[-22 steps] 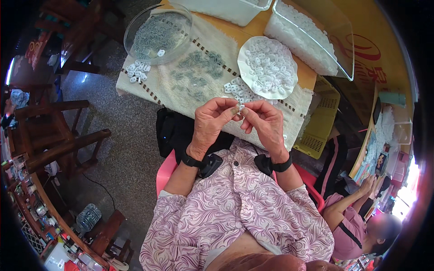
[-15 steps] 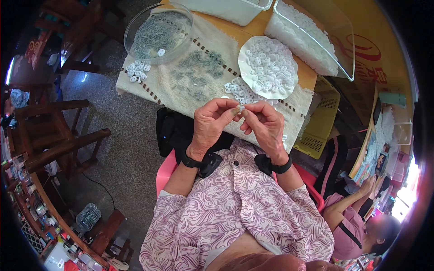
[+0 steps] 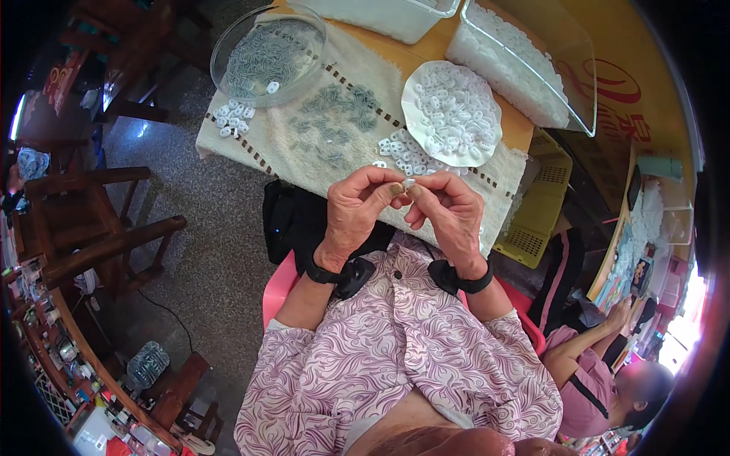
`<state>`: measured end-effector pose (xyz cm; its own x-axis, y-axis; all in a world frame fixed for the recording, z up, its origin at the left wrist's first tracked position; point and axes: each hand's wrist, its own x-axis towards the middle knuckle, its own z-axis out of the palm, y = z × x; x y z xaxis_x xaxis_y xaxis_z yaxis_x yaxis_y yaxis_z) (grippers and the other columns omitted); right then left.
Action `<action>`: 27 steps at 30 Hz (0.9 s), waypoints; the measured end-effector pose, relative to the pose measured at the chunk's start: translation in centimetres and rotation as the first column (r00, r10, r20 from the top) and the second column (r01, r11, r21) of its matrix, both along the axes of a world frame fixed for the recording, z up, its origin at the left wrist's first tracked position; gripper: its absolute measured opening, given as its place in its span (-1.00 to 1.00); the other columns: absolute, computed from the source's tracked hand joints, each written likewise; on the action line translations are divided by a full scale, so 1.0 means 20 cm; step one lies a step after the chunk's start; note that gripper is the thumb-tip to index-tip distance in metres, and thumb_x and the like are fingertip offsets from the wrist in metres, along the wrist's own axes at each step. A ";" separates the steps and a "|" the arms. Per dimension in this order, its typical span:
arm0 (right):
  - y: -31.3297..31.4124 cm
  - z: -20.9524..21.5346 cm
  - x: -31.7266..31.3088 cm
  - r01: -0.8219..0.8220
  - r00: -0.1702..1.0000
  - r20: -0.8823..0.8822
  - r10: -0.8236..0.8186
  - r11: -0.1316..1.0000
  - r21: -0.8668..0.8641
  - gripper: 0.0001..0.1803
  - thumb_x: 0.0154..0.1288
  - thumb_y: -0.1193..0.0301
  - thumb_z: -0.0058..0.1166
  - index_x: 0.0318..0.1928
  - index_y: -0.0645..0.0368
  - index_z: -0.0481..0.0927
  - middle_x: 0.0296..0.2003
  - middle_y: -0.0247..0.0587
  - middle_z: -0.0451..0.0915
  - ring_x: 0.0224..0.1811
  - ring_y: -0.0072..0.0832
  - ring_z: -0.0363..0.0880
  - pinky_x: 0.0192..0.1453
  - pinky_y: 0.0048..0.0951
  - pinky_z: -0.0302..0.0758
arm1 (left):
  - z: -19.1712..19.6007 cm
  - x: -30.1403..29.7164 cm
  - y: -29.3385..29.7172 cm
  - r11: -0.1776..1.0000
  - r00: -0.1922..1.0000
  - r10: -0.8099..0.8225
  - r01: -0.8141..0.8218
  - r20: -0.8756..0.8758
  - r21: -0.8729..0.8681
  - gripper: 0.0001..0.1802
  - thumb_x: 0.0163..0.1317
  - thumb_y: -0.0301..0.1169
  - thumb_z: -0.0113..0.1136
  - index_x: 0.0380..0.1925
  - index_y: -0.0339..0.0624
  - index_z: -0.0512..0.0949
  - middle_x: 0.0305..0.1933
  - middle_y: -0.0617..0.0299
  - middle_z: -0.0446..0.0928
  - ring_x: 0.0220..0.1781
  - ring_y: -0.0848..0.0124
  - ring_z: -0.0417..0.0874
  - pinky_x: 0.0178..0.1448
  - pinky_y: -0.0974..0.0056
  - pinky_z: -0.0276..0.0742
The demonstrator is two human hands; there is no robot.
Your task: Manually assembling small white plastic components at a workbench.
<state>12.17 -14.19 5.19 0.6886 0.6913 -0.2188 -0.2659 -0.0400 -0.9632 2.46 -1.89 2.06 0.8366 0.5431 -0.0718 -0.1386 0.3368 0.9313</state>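
At the left edge of the cloth-covered table (image 3: 296, 152) stands a clear round dish (image 3: 266, 53) of small grey pieces, with a few white plastic rings (image 3: 232, 118) lying loose just beside it on the cloth. Nearer the person, above the table's near edge, the left hand (image 3: 357, 209) and the right hand (image 3: 449, 213) meet fingertip to fingertip, and both pinch one small white piece (image 3: 409, 184) between thumb and forefinger; the other fingers curl loosely. The step in hand looks like joining or fitting this one piece by finger pressure. Whether it is already seated cannot be told. The next move calls for a firm, aligned squeeze without letting so small a part slip. To the right, a white plate (image 3: 452, 114) heaped with white rings sits toward the table's right edge, and a clear tray (image 3: 532, 68) lies beyond it at the far right corner.
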 end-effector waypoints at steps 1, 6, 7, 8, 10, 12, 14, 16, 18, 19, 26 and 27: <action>0.00 0.00 0.00 -0.001 1.000 -0.005 0.001 1.000 -0.005 -0.85 0.32 0.53 0.10 -0.17 0.38 0.55 -0.40 -0.17 0.65 -0.51 -0.64 0.60 -0.50 -0.66 0.56 | 0.00 0.00 0.00 1.000 1.000 -0.001 0.001 -0.011 -0.023 -0.87 0.26 -0.56 0.18 -0.21 -0.38 0.56 -0.32 0.24 0.61 -0.34 0.54 0.63 -0.21 0.47 0.57; 0.01 -0.01 0.00 0.009 0.998 -0.068 -0.007 0.999 0.032 -0.85 0.32 0.52 0.09 -0.16 0.38 0.54 -0.41 -0.17 0.64 -0.51 -0.62 0.60 -0.50 -0.64 0.56 | -0.03 0.01 -0.01 0.996 0.999 -0.001 -0.003 -0.035 -0.089 -0.87 0.29 -0.49 0.17 -0.25 -0.36 0.56 -0.36 0.28 0.59 -0.37 0.57 0.59 -0.25 0.49 0.53; 0.01 -0.01 0.00 0.018 0.994 -0.108 -0.013 0.999 0.042 -0.84 0.33 0.52 0.09 -0.16 0.38 0.54 -0.42 -0.17 0.63 -0.50 -0.61 0.60 -0.50 -0.63 0.56 | -0.04 0.01 -0.01 0.992 1.000 -0.003 0.001 -0.011 -0.124 -0.87 0.31 -0.47 0.16 -0.26 -0.35 0.56 -0.38 0.30 0.58 -0.38 0.59 0.57 -0.25 0.49 0.51; 0.01 -0.01 -0.01 0.017 0.994 -0.108 -0.013 0.999 0.041 -0.84 0.33 0.52 0.09 -0.16 0.38 0.54 -0.42 -0.17 0.63 -0.50 -0.61 0.60 -0.50 -0.63 0.56 | -0.05 0.01 -0.02 0.987 1.000 -0.005 0.007 0.013 -0.160 -0.86 0.32 -0.45 0.16 -0.27 -0.34 0.56 -0.39 0.31 0.57 -0.39 0.60 0.55 -0.26 0.49 0.49; 0.01 -0.01 -0.01 0.026 0.991 -0.132 -0.021 0.999 0.033 -0.85 0.33 0.53 0.07 -0.16 0.39 0.53 -0.43 -0.16 0.62 -0.50 -0.60 0.60 -0.50 -0.62 0.55 | -0.07 0.01 -0.02 0.983 1.000 -0.007 0.011 0.020 -0.184 -0.85 0.33 -0.44 0.15 -0.28 -0.33 0.55 -0.39 0.32 0.56 -0.39 0.60 0.53 -0.26 0.50 0.48; 0.01 0.00 -0.01 0.029 0.990 -0.141 -0.024 0.999 0.038 -0.85 0.33 0.53 0.07 -0.16 0.39 0.53 -0.43 -0.16 0.62 -0.50 -0.59 0.60 -0.50 -0.62 0.55 | -0.07 0.01 -0.02 0.978 1.000 -0.008 0.013 0.028 -0.208 -0.85 0.33 -0.43 0.14 -0.28 -0.33 0.55 -0.40 0.32 0.56 -0.39 0.61 0.52 -0.26 0.50 0.47; 0.02 0.00 -0.01 0.033 0.988 -0.150 -0.027 0.999 0.042 -0.85 0.33 0.53 0.07 -0.16 0.39 0.53 -0.43 -0.16 0.62 -0.50 -0.59 0.60 -0.50 -0.62 0.55 | -0.07 0.01 -0.02 0.969 0.999 -0.012 0.021 0.040 -0.247 -0.84 0.33 -0.41 0.14 -0.27 -0.32 0.55 -0.39 0.32 0.56 -0.40 0.61 0.52 -0.26 0.49 0.47; 0.01 0.00 -0.01 0.036 0.987 -0.157 -0.027 0.998 0.050 -0.86 0.33 0.54 0.06 -0.16 0.38 0.53 -0.43 -0.16 0.62 -0.50 -0.59 0.60 -0.50 -0.62 0.55 | -0.07 0.01 -0.02 0.968 0.999 -0.013 0.023 0.040 -0.251 -0.84 0.34 -0.41 0.14 -0.27 -0.32 0.55 -0.40 0.32 0.56 -0.40 0.61 0.52 -0.26 0.49 0.47; 0.01 -0.01 -0.01 0.037 0.988 -0.153 -0.028 0.998 0.055 -0.86 0.33 0.54 0.06 -0.16 0.39 0.53 -0.43 -0.16 0.62 -0.50 -0.59 0.60 -0.50 -0.62 0.55 | -0.07 0.01 -0.02 0.967 0.999 -0.013 0.023 0.041 -0.255 -0.84 0.34 -0.41 0.14 -0.27 -0.32 0.55 -0.40 0.32 0.56 -0.40 0.61 0.52 -0.26 0.49 0.47; 0.02 -0.01 -0.02 0.039 0.988 -0.150 -0.030 0.997 0.059 -0.86 0.33 0.54 0.06 -0.16 0.39 0.53 -0.43 -0.16 0.62 -0.50 -0.59 0.60 -0.50 -0.62 0.55 | -0.07 0.00 -0.02 0.969 0.999 -0.012 0.020 0.037 -0.246 -0.84 0.34 -0.41 0.14 -0.27 -0.32 0.55 -0.40 0.32 0.56 -0.40 0.61 0.52 -0.26 0.49 0.47; 0.02 -0.01 -0.02 0.050 0.992 -0.121 -0.043 0.997 0.056 -0.86 0.33 0.55 0.06 -0.16 0.39 0.53 -0.43 -0.17 0.62 -0.51 -0.60 0.60 -0.51 -0.63 0.55 | -0.08 0.00 -0.01 0.970 0.998 -0.043 0.052 0.041 -0.236 -0.85 0.33 -0.44 0.13 -0.22 -0.34 0.52 -0.31 0.27 0.54 -0.36 0.57 0.49 -0.24 0.48 0.44; 0.02 -0.01 -0.02 0.049 0.992 -0.119 -0.042 0.997 0.060 -0.86 0.33 0.55 0.06 -0.16 0.39 0.53 -0.43 -0.17 0.62 -0.51 -0.60 0.60 -0.51 -0.63 0.55 | -0.07 0.00 -0.01 0.970 0.998 -0.043 0.051 0.042 -0.236 -0.85 0.33 -0.44 0.13 -0.22 -0.34 0.52 -0.31 0.27 0.54 -0.36 0.57 0.49 -0.24 0.48 0.44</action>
